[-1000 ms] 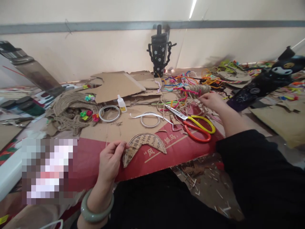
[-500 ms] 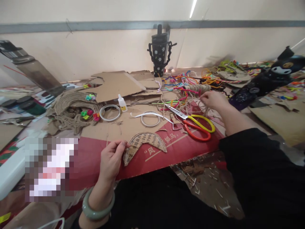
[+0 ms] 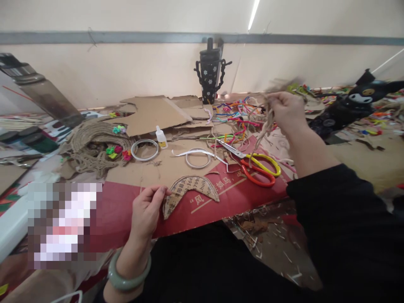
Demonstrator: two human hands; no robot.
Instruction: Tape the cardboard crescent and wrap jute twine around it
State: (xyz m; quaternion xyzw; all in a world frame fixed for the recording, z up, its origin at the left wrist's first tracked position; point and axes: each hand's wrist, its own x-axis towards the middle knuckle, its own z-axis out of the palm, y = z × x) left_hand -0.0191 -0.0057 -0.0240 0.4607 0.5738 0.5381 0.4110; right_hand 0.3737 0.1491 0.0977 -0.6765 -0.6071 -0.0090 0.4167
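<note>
Bright, even indoor light; a ceiling tube (image 3: 253, 14) glares as a white streak at top. Shadows soft, faint under the cardboard sheets (image 3: 158, 111). Motion blur on the right hand (image 3: 288, 111) and its jute twine (image 3: 263, 126). Wide-angle bending at edges; right side smeared. A pixelated patch (image 3: 61, 225) covers lower left.

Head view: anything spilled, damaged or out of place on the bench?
Nothing damaged. The odd part is litter: small cardboard scraps lie scattered below the red cardboard sheet's front edge, and pipe cleaners sprawl tangled at the back. The left hand pinches the crescent cardboard cutout; the right hand lifts jute twine.
</note>
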